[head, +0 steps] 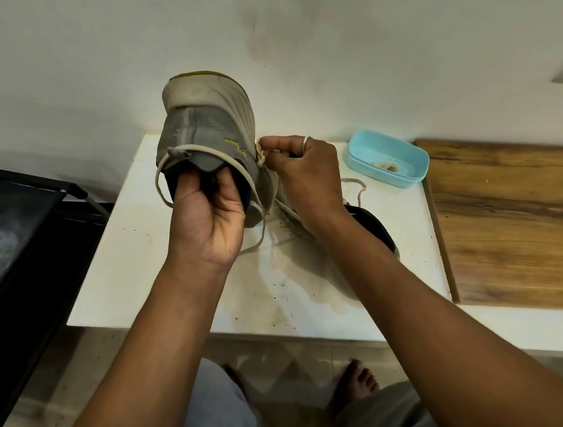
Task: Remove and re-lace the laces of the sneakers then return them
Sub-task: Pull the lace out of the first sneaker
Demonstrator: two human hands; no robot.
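A grey sneaker (209,123) with a pale sole is held up above the white table (170,285), heel toward me and sole tilted to the wall. My left hand (209,216) grips its heel collar, fingers tucked inside the opening. My right hand (300,177) pinches the beige lace (261,158) at the shoe's right side. Loose lace loops hang around the collar and below the shoe. The second sneaker (371,227) lies on the table under my right wrist, mostly hidden.
A light blue plastic tub (387,158) with crumbs stands at the table's back right. A wooden board (516,222) adjoins the right side. A black rack (13,239) stands at the left. The wall is close behind. My bare feet show below.
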